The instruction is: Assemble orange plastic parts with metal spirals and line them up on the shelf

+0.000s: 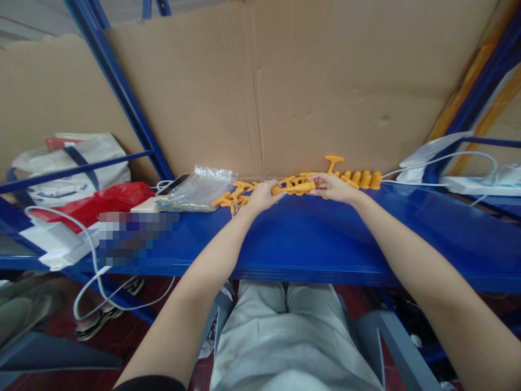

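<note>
Behind the table's [305, 239] back edge rises a tall cardboard sheet [325, 81]. Along that edge, a clear plastic bag [191, 193] lies left of scattered yellow parts [240, 187]; toward the back right corner runs a row of yellow knobs [366, 180]. Between the left hand [264, 195] and the right hand [330, 186], near the back edge's middle, is a yellow piece [302, 188]. With such crowding, a stray knuckle could topple the row, or a weak pinch drop the piece among look-alikes. Left fingers pinch its left end; right fingers curve, partly open, at its other end, how firmly I cannot tell.
</note>
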A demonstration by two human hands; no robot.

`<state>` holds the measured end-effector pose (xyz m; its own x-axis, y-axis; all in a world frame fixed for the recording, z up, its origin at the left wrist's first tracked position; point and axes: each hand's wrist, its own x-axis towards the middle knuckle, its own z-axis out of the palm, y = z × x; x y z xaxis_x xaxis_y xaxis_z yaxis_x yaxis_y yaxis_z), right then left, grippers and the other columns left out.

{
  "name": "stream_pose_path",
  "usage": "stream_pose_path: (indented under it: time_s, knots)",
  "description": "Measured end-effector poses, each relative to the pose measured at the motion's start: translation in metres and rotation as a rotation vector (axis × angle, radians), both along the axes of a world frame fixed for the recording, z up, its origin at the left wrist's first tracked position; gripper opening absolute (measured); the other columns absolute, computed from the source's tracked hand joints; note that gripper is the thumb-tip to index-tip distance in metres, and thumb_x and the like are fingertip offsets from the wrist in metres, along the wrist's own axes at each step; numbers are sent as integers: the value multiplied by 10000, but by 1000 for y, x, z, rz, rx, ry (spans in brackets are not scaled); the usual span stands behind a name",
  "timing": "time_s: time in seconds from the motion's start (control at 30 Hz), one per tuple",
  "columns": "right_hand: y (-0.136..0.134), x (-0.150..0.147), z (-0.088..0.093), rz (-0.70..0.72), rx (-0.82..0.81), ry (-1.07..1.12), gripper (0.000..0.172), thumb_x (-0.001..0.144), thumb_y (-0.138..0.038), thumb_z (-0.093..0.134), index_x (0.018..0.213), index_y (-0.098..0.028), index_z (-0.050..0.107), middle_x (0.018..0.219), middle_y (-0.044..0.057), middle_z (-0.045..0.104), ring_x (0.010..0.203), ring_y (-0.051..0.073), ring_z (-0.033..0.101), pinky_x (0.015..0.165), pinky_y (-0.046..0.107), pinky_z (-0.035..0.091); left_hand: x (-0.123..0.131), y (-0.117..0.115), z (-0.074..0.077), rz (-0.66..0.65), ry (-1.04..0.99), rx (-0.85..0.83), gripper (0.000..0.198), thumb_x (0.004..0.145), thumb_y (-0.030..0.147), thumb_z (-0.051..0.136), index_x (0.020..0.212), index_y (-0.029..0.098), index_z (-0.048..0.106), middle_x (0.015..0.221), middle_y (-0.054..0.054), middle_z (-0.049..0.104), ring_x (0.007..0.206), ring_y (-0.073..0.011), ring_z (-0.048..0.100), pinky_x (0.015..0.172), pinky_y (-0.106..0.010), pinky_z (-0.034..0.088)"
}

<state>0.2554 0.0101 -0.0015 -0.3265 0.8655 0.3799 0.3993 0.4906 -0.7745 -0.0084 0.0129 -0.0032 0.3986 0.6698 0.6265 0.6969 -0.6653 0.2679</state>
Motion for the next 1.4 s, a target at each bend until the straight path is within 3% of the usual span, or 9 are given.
stream_pose_path:
  time_s: [0.17,0.33,0.57,0.7,0.93,1.07,1.2,1.33,1.4]
  knots:
    - [-16,-8,8,-3,-267,87,141,867,-304,697,917,-177,659,926,74,742,697,146,716,759,298,597,1,-1,-1,5,22,33,150,836,293,702,909,169,663,807,-42,708,772,-194,654,737,-293,481]
    - [-23,-20,11,-94,-401,143,277,1008,-378,504,872,-155,596,756,103,732,552,141,674,636,276,585,2,1,-2,9,47,82,152,827,297,706,897,171,657,850,-50,715,805,-202,655,743,-294,479]
    - [-22,-9,12,41,-410,143,281,921,-288,676,1150,-191,546,835,54,754,628,136,703,660,274,593,1,1,-2,26,64,97,165,849,318,674,928,173,656,860,-56,710,801,-203,652,741,-293,479]
    - [-21,-6,12,102,-395,140,218,932,-369,652,982,-170,578,754,69,739,591,142,690,602,261,590,1,-1,-2,13,68,134,162,848,323,680,925,183,648,880,-57,700,829,-205,648,752,-293,476]
    - [-20,-14,12,-44,-464,87,615,962,-679,345,758,-159,604,570,102,664,416,143,599,442,247,508,5,-3,-3,-27,30,131,148,842,287,689,927,177,639,892,-53,693,848,-194,645,783,-285,470]
    - [-23,-10,17,-42,-510,65,603,964,-672,347,951,-151,650,766,123,732,508,170,656,520,284,543,5,-1,-2,-22,3,112,140,840,285,692,906,176,634,874,-44,693,824,-187,641,777,-283,473]
    - [-26,-4,20,12,-402,107,371,914,-397,655,1226,-203,601,1039,95,738,700,148,703,624,255,554,5,-1,-2,-21,-4,110,129,835,270,695,893,172,633,871,-43,701,822,-188,646,774,-284,473]
    - [-25,-5,19,-5,-311,105,276,874,-405,701,999,-161,669,889,87,747,608,117,664,555,218,493,4,-3,-2,-29,4,129,126,837,273,689,901,180,634,880,-42,706,824,-186,646,771,-283,472]
    - [-23,-9,18,-19,-330,101,376,925,-501,606,821,-143,659,808,108,746,549,114,640,536,225,483,4,-4,-2,-28,6,141,136,841,284,685,914,180,636,892,-48,704,829,-187,645,773,-284,472]
